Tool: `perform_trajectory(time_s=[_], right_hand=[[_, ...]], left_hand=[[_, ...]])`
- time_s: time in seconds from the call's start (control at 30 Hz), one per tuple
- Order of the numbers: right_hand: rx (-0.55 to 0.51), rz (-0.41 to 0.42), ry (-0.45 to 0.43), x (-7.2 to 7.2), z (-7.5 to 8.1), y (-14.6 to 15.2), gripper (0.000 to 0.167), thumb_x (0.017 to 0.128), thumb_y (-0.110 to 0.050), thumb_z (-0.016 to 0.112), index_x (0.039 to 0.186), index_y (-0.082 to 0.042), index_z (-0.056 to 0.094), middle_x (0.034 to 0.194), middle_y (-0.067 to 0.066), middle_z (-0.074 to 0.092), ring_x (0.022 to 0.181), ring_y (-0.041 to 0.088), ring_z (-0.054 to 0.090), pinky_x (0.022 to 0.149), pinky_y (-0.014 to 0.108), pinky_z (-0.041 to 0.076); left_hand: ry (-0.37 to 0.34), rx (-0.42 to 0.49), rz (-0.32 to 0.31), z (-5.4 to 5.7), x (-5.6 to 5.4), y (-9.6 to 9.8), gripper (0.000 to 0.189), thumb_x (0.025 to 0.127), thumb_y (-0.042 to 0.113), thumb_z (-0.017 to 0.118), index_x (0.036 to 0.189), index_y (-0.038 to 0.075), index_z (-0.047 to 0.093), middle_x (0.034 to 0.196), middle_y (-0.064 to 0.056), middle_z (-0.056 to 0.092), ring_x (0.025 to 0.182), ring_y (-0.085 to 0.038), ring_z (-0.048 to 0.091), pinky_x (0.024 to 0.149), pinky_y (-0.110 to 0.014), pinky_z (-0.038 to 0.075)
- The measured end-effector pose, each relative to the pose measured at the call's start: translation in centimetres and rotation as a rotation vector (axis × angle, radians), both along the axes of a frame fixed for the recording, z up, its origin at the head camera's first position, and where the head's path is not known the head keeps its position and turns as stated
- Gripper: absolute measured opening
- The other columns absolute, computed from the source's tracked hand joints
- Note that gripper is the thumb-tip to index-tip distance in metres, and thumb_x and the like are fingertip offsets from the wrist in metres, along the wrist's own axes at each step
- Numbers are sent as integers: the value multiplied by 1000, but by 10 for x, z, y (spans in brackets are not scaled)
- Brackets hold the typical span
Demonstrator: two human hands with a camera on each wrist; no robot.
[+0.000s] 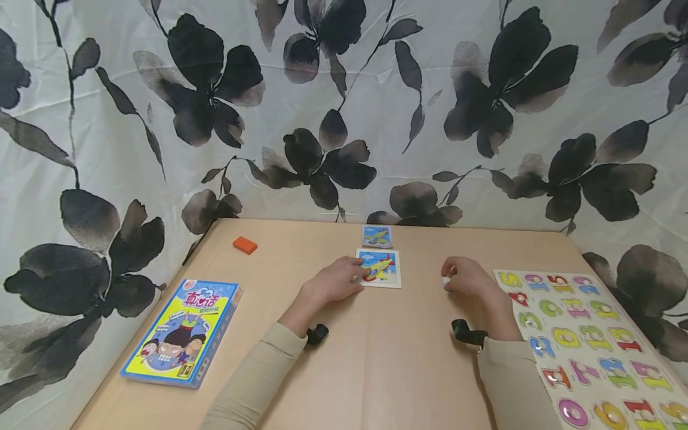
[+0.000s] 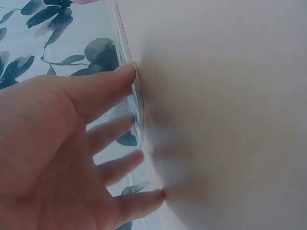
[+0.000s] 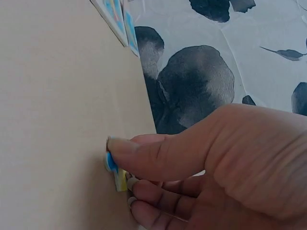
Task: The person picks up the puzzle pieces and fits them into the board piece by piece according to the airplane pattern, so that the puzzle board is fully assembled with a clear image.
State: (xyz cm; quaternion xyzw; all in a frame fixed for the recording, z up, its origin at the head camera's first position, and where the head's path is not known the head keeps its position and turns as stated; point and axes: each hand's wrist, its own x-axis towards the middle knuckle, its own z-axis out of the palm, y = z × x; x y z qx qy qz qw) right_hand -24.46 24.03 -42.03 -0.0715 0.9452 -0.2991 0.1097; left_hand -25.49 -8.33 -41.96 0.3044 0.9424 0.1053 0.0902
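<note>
My left hand [image 1: 337,279] rests at the left side of a white-bordered airplane picture board [image 1: 391,278]. Its fingers reach over the board's left part, and in the left wrist view the thumb [image 2: 125,73] touches the edge. Behind the board lies a smaller card [image 1: 377,236] with a similar yellow airplane. To the right, apart from the board, my right hand [image 1: 470,279] pinches a small blue-and-yellow puzzle piece [image 3: 121,179] between thumb and fingers, low over the table. The fingertips cover part of the piece.
A blue-and-yellow card-game box [image 1: 180,334] lies at the left. An orange block [image 1: 245,245] sits toward the back left. On the right, a sheet of colourful number stickers [image 1: 583,325] extends under the right forearm. Floral cloth [image 1: 322,107] hangs behind the table's back edge.
</note>
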Motion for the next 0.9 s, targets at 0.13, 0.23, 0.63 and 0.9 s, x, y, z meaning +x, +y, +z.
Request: perform_trajectory(time_s=[0.13,0.23,0.63,0.9], right_hand=[[-29,-30,-64,1,-3,1,21,82,-3,71,100,0,61,94,14,62,74,20,54,64,27,45],[-50,-27,-80,1,-4,3,20,82,-5,71,98,-1,60,91,11,61,74,19,52,63,27,43],[-183,23,63,-8,-3,-15,13,91,-3,58,100,-6,67,97,10,64,91,24,53,76,30,46],[-278,-26,62,-9,-4,-49,16,93,-6,61,107,-6,69,99,11,63,89,23,53,69,27,47]], left_hand=[[14,-39,-24,-1,1,4,45,98,23,61,142,13,57,157,-8,42,148,-33,35,119,-46,34],[17,-46,-54,-2,1,5,46,99,22,60,143,10,54,156,-8,44,147,-29,38,121,-40,32],[-81,-1,-34,1,5,3,51,98,30,61,148,24,50,158,-7,40,149,-28,33,120,-50,32],[-60,-22,-24,0,4,4,52,98,32,61,148,26,49,160,-6,37,151,-30,29,116,-59,32]])
